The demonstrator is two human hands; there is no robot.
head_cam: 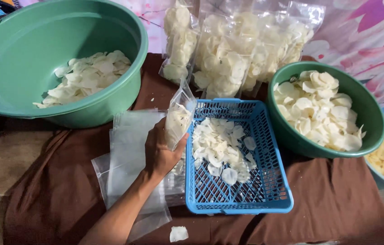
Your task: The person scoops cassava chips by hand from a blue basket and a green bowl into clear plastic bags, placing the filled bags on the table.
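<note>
A big green basin [28,59] of pale chips is sitting far left on the surface [332,204]. My left hand [161,152] is gripping a small clear bag [179,119] of chips, holding it upright beside the blue basket's [264,190] left rim, above flat empty bags [128,154]. My right hand is staying out of sight.

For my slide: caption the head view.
Left hand holds a part-filled clear bag of white chips beside a blue basket.
</note>
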